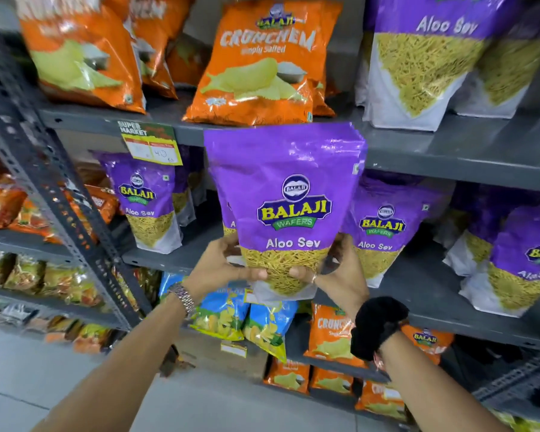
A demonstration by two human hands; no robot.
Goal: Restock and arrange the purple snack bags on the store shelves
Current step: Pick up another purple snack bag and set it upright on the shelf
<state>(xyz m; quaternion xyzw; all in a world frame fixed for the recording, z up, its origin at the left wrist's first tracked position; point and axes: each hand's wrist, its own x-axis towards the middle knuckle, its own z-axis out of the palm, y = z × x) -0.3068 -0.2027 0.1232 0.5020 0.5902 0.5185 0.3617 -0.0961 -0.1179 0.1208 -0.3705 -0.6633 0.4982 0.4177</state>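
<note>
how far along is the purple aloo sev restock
Partly done. Already placed: Aloo Sev bags stand on the middle shelf, one at the left, more at the right, plus some on the upper shelf. In hand: both hands, left and right, hold one upright Aloo Sev bag before the gap between them. Left: setting it down there.

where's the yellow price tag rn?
Head view, upper left: the yellow price tag hangs on the front edge of the grey metal shelf, above a purple Aloo Sev bag and left of the held purple bag.
</note>
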